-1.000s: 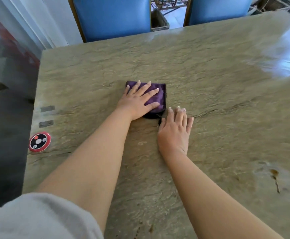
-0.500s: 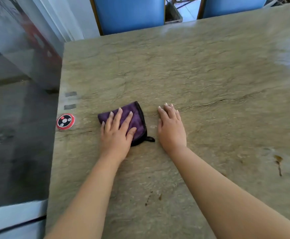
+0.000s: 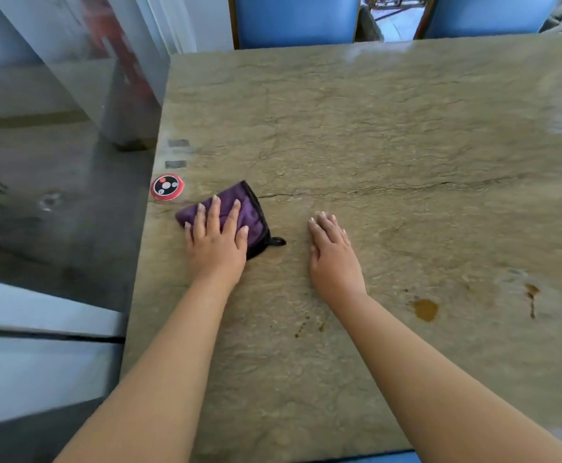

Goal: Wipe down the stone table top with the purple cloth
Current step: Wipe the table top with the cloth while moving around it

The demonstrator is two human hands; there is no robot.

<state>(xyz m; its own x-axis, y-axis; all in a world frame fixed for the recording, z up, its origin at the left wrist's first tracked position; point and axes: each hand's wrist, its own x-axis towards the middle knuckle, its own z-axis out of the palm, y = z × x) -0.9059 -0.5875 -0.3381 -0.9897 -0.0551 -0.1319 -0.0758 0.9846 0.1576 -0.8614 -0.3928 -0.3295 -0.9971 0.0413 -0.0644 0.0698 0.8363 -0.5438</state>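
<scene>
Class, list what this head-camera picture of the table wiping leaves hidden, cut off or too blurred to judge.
1. Cloth: the part under the left hand is hidden.
2. Table: its right side and near edge run out of frame.
3. Chairs: only the blue backs show; the top edge cuts them off.
4. Red disc: its markings are too small to read.
5. Floor at left: blurred, details unclear.
</scene>
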